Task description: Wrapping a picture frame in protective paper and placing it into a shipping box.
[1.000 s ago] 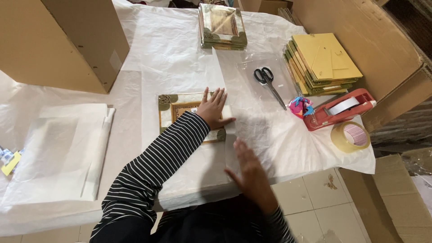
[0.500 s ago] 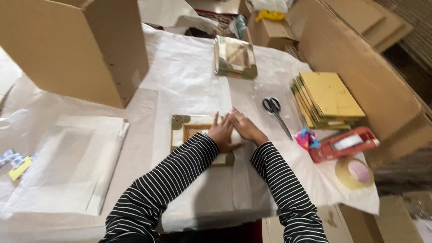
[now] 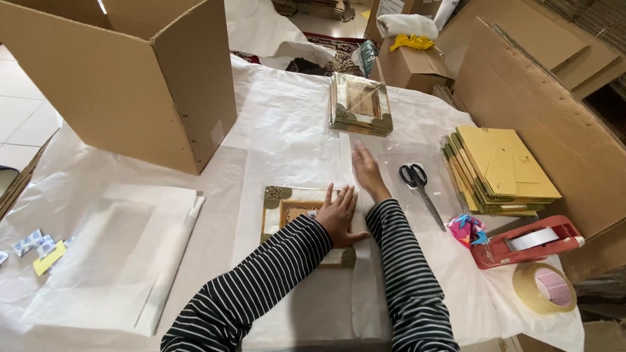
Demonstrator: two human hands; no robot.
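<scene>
At a packing table draped in white paper [image 3: 293,124], a person in a black-and-white striped top works on a gold-edged picture frame [image 3: 287,210] lying flat near the table's centre. The left hand [image 3: 339,217] rests palm down on the frame's right half, fingers spread and flat, gripping nothing. The right hand [image 3: 366,171], at about one o'clock from the left and just beside it, is also open and flat, fingers extended, pressing a sheet of thin white wrapping paper [image 3: 362,287] that runs down past the frame's right edge toward the near table edge; it closes on nothing.

At twelve o'clock from the hands, well apart, sits a stack of frames in clear wrap [image 3: 360,104]. Black-handled scissors [image 3: 418,189] lie at three o'clock from the right hand, near it, on a clear plastic sheet. Beyond them, at about three o'clock, is a pile of flat yellow cardboard pieces [image 3: 502,169]. At four o'clock stand a red tape dispenser [image 3: 529,241], a small pink-and-blue bundle [image 3: 467,229] touching its left end, and a roll of tan tape [image 3: 544,287] nearer the table corner.

A large open cardboard box [image 3: 130,85] stands at ten o'clock. At eight o'clock lies a stack of folded white paper sheets [image 3: 117,261], with small blue and yellow packets [image 3: 39,249] at the far left edge.
</scene>
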